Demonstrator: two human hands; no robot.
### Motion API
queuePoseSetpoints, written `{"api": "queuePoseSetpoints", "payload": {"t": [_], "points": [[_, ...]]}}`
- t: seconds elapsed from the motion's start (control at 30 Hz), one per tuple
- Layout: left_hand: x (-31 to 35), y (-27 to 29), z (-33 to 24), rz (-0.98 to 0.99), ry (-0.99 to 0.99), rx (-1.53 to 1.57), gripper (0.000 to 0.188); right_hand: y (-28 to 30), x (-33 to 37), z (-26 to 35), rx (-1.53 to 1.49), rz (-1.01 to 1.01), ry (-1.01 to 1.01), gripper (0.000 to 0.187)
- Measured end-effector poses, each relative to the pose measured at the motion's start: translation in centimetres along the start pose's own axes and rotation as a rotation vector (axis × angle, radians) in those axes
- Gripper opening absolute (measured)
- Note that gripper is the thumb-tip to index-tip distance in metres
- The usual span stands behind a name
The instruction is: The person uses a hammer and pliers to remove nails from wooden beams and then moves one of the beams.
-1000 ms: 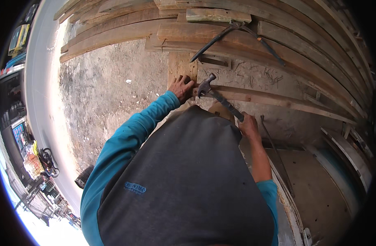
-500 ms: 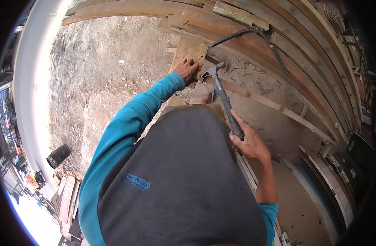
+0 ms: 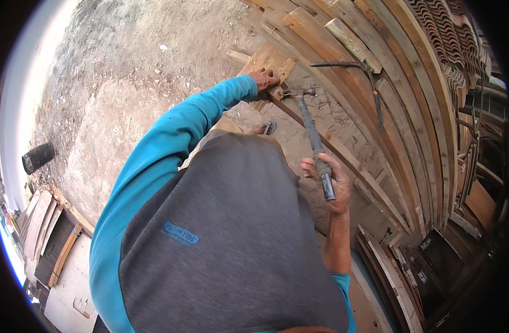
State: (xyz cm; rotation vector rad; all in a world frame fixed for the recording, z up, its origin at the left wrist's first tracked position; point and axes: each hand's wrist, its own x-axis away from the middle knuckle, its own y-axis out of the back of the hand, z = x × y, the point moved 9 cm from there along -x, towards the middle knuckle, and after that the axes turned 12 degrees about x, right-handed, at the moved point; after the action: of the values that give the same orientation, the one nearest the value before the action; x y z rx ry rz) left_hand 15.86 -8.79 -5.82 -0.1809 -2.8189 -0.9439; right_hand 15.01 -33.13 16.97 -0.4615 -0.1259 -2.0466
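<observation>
My left hand (image 3: 265, 80) rests on a short wooden board (image 3: 276, 60), its fingers bent over the near end. My right hand (image 3: 333, 176) is loosely closed around the dark handle of a claw hammer (image 3: 311, 123), and the butt of the handle sticks out below the palm. The hammer's head lies just right of my left fingers, with its claw at a narrow wooden strip beside the board's end. Whether the claw grips a nail is too small to tell.
Long planks (image 3: 426, 111) lie piled along the right, with a black metal tool with bent arms (image 3: 365, 67) on top. Wavy roof tiles (image 3: 449, 39) are stacked beyond. A long narrow batten (image 3: 360, 166) crosses the dirt. A black container (image 3: 38, 158) lies at the left.
The view has turned, shifting the planks and ground. The hammer's claw has come closer to my left hand and the strip. My right hand's hold on the handle has loosened and sits farther up.
</observation>
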Motion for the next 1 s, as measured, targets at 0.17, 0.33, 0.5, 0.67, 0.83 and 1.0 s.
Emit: {"api": "queuePoseSetpoints", "payload": {"t": [0.17, 0.33, 0.5, 0.67, 0.83, 1.0], "points": [[0.2, -0.5, 0.2, -0.005, 0.048, -0.033, 0.053, 0.6, -0.8, 3.1, 0.613, 0.019, 0.088, 0.055], [1.6, 0.0, -0.8, -0.06, 0.056, -0.141, 0.055, -0.7, -3.4, 10.5, 1.335, -0.068, 0.798, 0.024], [0.7, -2.0, 2.9, -0.124, -0.039, -0.165, 0.051, -7.6, -9.3, 11.7, 0.725, 0.187, 0.982, 0.027], [2.5, 0.0, 0.1, -0.394, -0.018, -0.112, 0.047, -8.3, -11.7, 11.4, 0.647, -0.045, 0.869, 0.039], [2.0, -0.6, 0.5, -0.177, 0.124, -0.045, 0.046, -4.1, -17.2, 12.3, 0.471, -0.312, 0.407, 0.047], [2.8, 0.5, -0.8, -0.298, 0.145, -0.014, 0.032, -16.3, -16.5, 9.4, 0.91, 0.402, 0.366, 0.054]]}}
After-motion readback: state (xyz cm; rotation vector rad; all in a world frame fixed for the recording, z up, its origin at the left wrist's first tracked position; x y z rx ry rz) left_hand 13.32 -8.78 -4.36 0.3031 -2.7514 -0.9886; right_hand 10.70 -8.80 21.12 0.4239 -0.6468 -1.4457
